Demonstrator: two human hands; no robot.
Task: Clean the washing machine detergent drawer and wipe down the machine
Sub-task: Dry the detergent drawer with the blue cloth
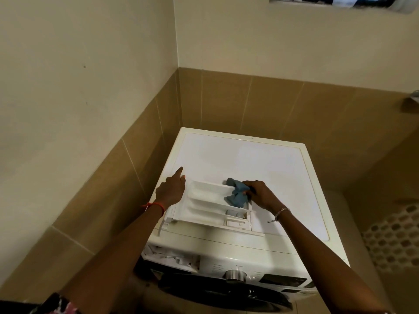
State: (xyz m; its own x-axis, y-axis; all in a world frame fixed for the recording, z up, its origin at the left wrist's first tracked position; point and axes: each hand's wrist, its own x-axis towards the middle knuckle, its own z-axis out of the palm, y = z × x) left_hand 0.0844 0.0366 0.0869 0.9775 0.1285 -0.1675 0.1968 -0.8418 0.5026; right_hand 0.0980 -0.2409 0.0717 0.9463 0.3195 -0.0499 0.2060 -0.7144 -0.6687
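Detergent drawer (204, 200): lies open side up on top of the washing machine (260, 159), near the front edge, long axis apparently crosswise. Right hand (260, 193) clenched round blue cloth (237, 196), hiding the drawer's right end. Left hand (171, 188) at the left end, forefinger straight; grip hidden, cannot tell.

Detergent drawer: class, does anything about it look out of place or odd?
Yes. The detergent drawer lies askew on the washing machine top, fully out of its slot, which gapes open at the front left. The right hand grips a blue cloth inside it.
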